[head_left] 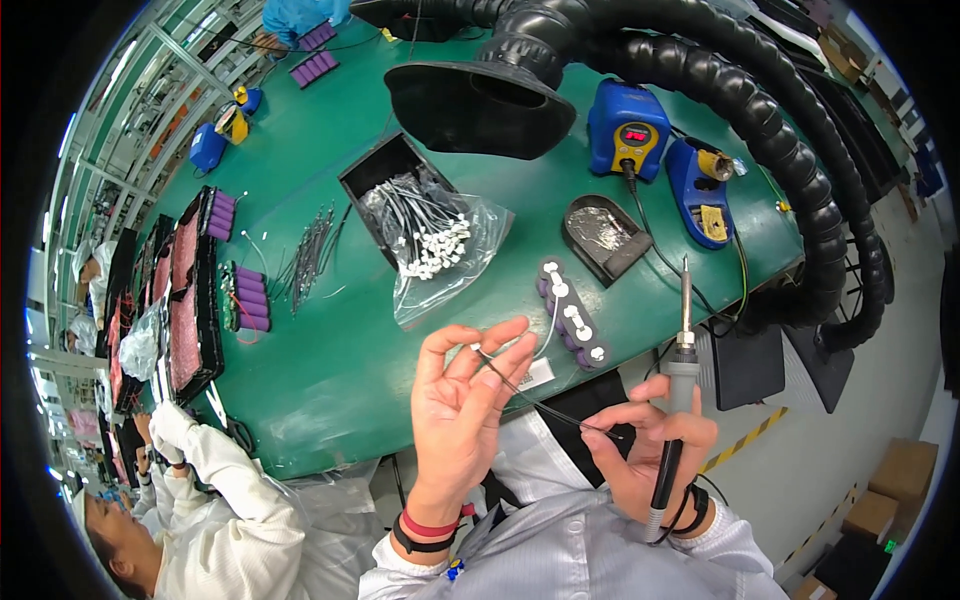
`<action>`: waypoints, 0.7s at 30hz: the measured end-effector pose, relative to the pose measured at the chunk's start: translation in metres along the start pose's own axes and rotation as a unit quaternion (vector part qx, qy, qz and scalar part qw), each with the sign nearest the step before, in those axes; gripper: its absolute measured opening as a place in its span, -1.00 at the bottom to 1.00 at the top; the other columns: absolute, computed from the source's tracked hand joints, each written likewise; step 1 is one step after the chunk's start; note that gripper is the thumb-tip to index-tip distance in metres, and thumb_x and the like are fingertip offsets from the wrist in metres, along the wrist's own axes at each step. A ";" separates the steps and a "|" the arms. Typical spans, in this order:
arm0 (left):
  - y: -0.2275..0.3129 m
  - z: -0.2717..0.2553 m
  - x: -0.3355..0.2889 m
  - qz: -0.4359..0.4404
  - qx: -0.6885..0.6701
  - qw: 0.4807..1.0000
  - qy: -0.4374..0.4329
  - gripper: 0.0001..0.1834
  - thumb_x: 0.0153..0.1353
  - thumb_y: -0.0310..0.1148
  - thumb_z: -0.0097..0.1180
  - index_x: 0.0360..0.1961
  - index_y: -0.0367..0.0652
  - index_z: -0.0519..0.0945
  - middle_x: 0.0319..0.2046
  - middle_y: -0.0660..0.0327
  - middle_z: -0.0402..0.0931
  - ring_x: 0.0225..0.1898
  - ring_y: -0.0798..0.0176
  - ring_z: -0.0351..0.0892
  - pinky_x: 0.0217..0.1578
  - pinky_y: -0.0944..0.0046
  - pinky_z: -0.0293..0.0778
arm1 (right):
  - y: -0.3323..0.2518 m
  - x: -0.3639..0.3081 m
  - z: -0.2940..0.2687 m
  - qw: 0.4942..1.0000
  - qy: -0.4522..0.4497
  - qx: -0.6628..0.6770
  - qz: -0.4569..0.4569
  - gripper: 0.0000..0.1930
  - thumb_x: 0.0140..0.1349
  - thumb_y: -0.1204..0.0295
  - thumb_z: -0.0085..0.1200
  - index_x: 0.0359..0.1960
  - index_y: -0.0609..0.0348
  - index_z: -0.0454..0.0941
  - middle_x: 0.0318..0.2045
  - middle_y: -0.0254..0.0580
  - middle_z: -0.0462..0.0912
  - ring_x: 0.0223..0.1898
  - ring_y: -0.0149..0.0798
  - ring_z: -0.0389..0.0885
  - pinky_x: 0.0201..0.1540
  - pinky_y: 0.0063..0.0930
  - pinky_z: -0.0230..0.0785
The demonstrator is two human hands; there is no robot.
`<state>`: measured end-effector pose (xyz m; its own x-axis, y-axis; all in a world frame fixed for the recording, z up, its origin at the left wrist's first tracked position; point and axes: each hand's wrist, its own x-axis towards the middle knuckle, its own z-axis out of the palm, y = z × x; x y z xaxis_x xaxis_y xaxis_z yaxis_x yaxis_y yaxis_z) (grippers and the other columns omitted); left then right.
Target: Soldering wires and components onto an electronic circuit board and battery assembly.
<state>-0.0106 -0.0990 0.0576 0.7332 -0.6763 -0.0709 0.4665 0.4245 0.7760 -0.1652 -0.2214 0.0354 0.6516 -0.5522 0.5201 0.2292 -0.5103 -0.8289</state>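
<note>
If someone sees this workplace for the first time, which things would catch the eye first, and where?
Probably the big black hood with its thick ribbed hoses, over the far side of the green table. Next, the soldering iron in the right grip, right of centre, tip toward the picture's top. Then the black box mid-table, with dark cables, white connectors and a clear bag spreading over its near edge.

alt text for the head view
A person's left hand and right hand hold a dark cable, the right also holding a soldering iron. A battery pack and a box of cables lie on a green table.
</note>
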 end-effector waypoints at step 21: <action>-0.002 -0.001 0.000 0.002 -0.013 1.000 0.019 -0.52 0.38 -0.61 0.12 0.24 -0.13 0.26 0.28 -0.18 0.41 0.30 0.01 0.52 0.35 0.05 0.48 | 0.002 -0.012 -0.012 0.991 -0.026 -0.115 -0.066 -0.22 -0.06 0.59 0.57 -0.05 -0.11 0.10 0.00 -0.02 0.63 -0.14 -0.13 0.64 0.12 -0.20 0.25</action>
<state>-0.0105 -0.0994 0.0558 0.7534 -0.6510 -0.0927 0.4756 0.4423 0.7604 -0.1808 -0.2233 0.0303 0.6640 -0.4392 0.6051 0.1477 -0.7162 -0.6820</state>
